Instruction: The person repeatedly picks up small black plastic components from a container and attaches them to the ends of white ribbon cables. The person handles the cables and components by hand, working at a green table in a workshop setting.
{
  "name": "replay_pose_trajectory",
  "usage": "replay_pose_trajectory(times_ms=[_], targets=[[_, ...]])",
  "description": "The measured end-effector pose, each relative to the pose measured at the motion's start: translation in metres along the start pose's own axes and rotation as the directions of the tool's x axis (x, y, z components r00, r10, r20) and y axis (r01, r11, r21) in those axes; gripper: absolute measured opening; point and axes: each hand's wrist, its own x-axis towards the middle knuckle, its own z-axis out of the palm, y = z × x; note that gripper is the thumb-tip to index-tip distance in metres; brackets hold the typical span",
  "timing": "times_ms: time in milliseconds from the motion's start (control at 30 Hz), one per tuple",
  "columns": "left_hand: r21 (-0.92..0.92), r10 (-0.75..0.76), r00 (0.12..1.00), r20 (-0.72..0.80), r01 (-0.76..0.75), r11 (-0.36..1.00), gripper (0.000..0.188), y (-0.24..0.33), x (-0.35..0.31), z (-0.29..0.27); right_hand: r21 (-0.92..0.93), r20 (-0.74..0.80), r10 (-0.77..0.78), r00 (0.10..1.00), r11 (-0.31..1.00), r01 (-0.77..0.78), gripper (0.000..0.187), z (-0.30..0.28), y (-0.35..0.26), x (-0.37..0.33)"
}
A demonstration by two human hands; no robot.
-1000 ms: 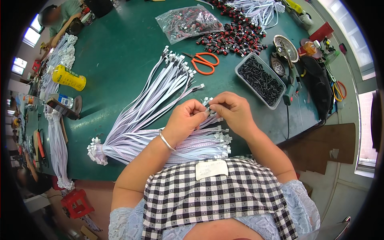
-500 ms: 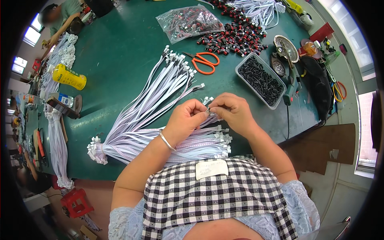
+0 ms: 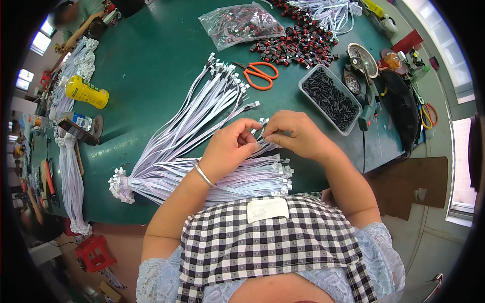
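Note:
A bundle of white flat ribbon cables (image 3: 177,121) with small white connectors fans out over the green table from a tied end at its left. Above the bundle's right side my hands work close together on its cables. My left hand (image 3: 230,146), with a silver bangle at the wrist, is curled over a ribbon cable, thumb and forefinger a little apart. Opposite it, my right hand (image 3: 295,134) pinches at the cable's end near a white connector (image 3: 263,121). The fingers partly hide what lies between them.
Orange-handled scissors (image 3: 260,76) lie beyond my hands. To the right stand a clear tub (image 3: 348,126) of black tubing pieces and a green-handled tool (image 3: 368,116) with a cord. Farther back are a pile of red-black parts (image 3: 298,48) and a plastic bag (image 3: 237,28). A yellow bottle (image 3: 87,92) lies left.
My hands have drawn slightly apart: the left shifted a little left and its finger and thumb parted, while the right rose slightly. The bundle stays on the table.

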Motion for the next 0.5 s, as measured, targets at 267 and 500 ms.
replay_pose_trajectory(times_ms=[267, 500], targets=[[-0.033, 0.034, 0.996, -0.078, -0.037, 0.999, 0.036, -0.0011, 0.0016, 0.0018, 0.352, 0.018, 0.365, 0.931, 0.869, -0.348, 0.010, 0.0057, -0.0074, 0.0025], [0.001, 0.020, 0.998, -0.065, -0.020, 1.000, 0.036, -0.0028, 0.0025, 0.0000, 0.262, 0.061, 0.284, 0.957, 0.920, -0.290, 0.021, 0.0022, -0.0079, -0.0038]])
